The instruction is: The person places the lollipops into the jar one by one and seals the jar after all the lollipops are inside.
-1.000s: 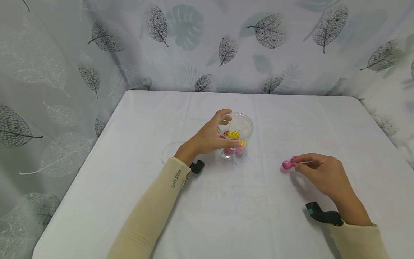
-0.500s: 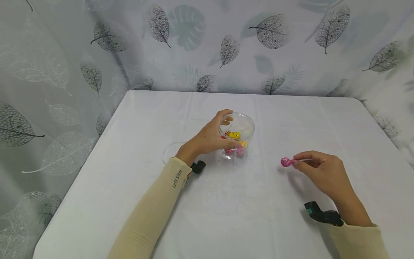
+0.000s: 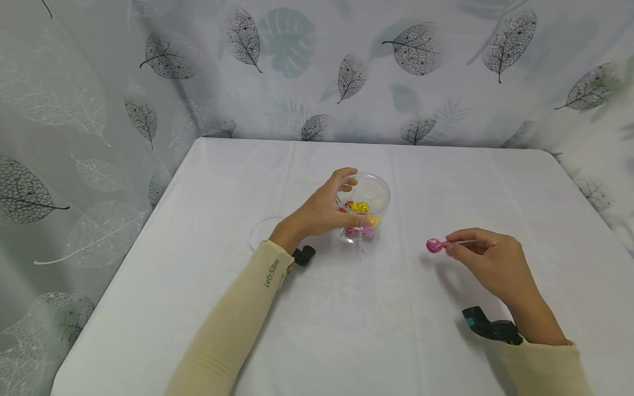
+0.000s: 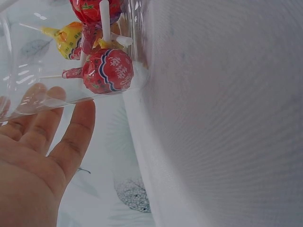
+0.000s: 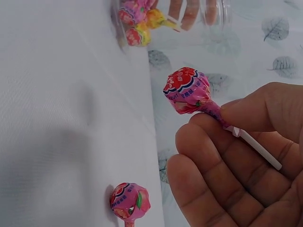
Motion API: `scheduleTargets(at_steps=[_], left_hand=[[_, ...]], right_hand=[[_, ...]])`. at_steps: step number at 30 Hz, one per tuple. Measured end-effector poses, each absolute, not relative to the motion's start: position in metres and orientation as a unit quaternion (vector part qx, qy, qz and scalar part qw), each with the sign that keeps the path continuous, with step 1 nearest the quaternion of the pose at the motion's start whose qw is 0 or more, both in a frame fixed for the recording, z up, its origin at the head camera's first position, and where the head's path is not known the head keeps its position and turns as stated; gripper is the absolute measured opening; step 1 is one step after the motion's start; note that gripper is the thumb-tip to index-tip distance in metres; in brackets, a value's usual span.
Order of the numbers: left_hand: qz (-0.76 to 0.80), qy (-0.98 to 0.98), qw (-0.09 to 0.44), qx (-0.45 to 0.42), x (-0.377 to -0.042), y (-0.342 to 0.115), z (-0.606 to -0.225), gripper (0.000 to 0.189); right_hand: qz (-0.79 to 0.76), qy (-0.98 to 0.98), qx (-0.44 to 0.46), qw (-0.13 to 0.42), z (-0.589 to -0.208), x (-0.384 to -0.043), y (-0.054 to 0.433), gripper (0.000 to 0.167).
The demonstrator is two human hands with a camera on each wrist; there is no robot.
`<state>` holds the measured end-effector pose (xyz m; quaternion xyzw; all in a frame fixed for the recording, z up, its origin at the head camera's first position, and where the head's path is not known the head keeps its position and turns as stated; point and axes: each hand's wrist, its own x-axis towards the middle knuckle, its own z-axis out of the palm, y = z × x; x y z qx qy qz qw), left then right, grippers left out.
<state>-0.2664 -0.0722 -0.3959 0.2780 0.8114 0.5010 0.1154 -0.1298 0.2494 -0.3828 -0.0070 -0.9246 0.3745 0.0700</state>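
My left hand grips a clear plastic jar standing upright in the middle of the table. Inside are several wrapped lollipops, among them a yellow one and a red one. Fingertips lie against the jar's side in the left wrist view. My right hand, to the right of the jar, pinches a pink lollipop just below its wrapped ball, between thumb and fingers. Its ball points left, and the white stick runs back over the palm. A second pink lollipop shows below it in the right wrist view.
A white cloth covers the table. Behind my left wrist lies a clear round lid, partly hidden by the arm. A leaf-patterned curtain hangs along the table's far edge and its sides.
My right hand has lifted slightly and shifted a little left with the pink lollipop. The left hand keeps its hold on the jar.
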Motion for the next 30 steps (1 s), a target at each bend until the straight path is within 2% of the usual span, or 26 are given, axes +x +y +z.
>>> scheduleTargets(at_steps=[30], left_hand=[[0.493, 0.816, 0.113, 0.278, -0.267, -0.072, -0.397, 0.1]], right_hand=[[0.401, -0.91, 0.016, 0.104, -0.379, -0.135, 0.234, 0.015]])
